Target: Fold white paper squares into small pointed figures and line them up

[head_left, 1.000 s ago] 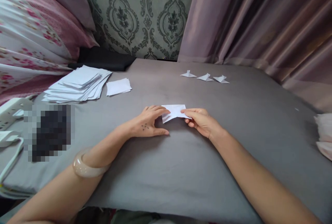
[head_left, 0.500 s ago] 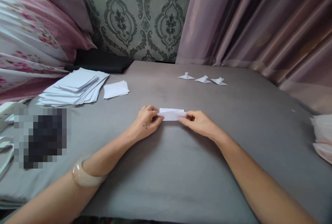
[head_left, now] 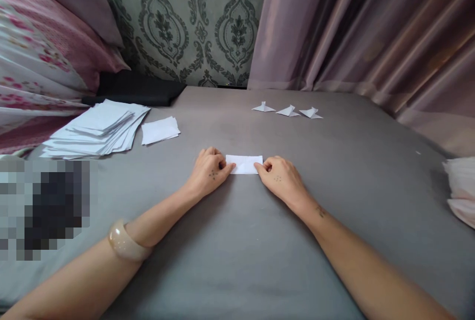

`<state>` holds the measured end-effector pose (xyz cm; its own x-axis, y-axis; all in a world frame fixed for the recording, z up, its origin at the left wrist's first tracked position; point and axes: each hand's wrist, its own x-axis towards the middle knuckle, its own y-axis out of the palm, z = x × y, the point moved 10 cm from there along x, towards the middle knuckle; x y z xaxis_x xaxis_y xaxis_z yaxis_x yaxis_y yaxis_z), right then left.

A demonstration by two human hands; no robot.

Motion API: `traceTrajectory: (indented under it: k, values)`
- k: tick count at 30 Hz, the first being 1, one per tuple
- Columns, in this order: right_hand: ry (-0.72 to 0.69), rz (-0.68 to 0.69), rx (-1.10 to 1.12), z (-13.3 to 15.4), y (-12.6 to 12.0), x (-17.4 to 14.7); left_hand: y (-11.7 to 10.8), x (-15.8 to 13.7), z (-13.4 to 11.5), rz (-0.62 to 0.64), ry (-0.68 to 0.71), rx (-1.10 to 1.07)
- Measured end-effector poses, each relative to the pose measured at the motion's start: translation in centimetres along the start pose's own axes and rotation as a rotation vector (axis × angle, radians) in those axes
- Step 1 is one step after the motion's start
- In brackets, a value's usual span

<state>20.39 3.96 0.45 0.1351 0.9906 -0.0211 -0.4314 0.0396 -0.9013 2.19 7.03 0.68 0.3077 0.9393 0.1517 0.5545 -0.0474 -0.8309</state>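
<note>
- The strip of paper [head_left: 245,164] lies squarely between the two hands, on the grey cloth [head_left: 237,260], about midway from left to right
- Its long axis runs left to right, along the line from one hand to the other, so each short end faces a hand; the long edges face near and far
- The left hand [head_left: 211,171] has the left end, its thumb reaching in over the near left part of the paper, fingers curled in narrow beside it
- The right hand [head_left: 281,176] has the right end in much the same way, thumb on the near right part, fingers bent in close
- Both hands hold the strip; how far the fingertips go beneath it is hidden
- Neither hand is clearly nearer: the thumbs sit about evenly in from the two ends, with the middle of the strip bare between them
- Far right of the strip, well apart from it, stand three folded paper shapes [head_left: 288,111] in a row
- Far left lies a small stack of paper [head_left: 159,130], with a large stack of paper [head_left: 89,129] just left of it
</note>
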Motion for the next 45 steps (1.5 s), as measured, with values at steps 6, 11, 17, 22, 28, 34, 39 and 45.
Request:
traceTrajectory:
  k: [6,11,17,22,28,34,39,45]
  values:
    - [-0.015,0.005,-0.085,0.3,0.2,-0.1,0.1,0.2,0.3,-0.008,0.009,-0.019]
    - [-0.016,0.011,-0.146,0.6,0.2,-0.3,0.1,0.1,0.1,-0.008,0.050,0.015]
    - [-0.014,0.024,-0.166,0.7,0.2,-0.3,0.2,-0.1,-0.1,-0.004,0.070,0.036]
    - [-0.023,0.031,-0.175,0.9,0.3,-0.4,0.1,-0.2,0.2,-0.021,0.053,0.034]
    - [-0.026,0.037,-0.186,0.8,0.3,-0.4,0.4,-0.4,0.7,-0.032,0.061,0.043]
    - [-0.124,-0.049,-0.058,0.8,-0.1,-0.3,-0.1,-0.6,0.3,-0.037,0.114,0.098]
    - [-0.487,-0.020,0.074,3.8,0.6,-1.1,0.6,-1.3,-3.0,0.083,0.389,0.103]
    - [-0.305,-0.045,0.113,3.5,0.8,-0.5,0.7,-0.8,-1.9,0.136,0.226,-0.053]
